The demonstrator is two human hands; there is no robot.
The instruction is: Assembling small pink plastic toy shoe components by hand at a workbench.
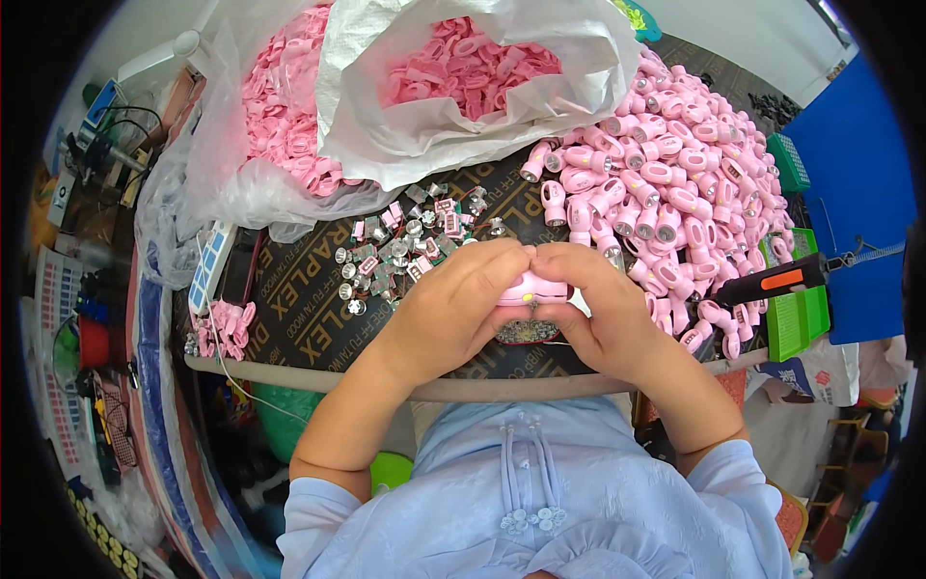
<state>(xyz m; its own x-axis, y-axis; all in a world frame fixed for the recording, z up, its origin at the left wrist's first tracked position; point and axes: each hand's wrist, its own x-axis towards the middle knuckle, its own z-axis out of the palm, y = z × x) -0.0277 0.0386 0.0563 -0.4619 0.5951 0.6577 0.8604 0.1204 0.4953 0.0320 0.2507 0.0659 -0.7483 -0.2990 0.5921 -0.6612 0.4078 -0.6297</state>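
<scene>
My left hand (449, 304) and my right hand (603, 304) meet near the table's front edge, both closed around a pink toy flashlight (532, 288) with a small yellow spot on it. The thumbs press it from below and the fingers cover most of its top. Just under the thumbs sits a small dish of tiny metal pieces (527, 332), partly hidden by the hands. Left of my left hand lie loose flashlight inner parts (395, 256), silvery reflectors among them. A large heap of pink flashlights (675, 183) lies beyond my right hand.
At the back, a white woven bag (357, 116) and a clear plastic bag (217, 125) hold pink casing parts. A black-and-orange powered screwdriver (775, 283) hangs over a green tray (801, 323) at right. A power strip (209, 268) and small pink pieces (228, 328) lie left.
</scene>
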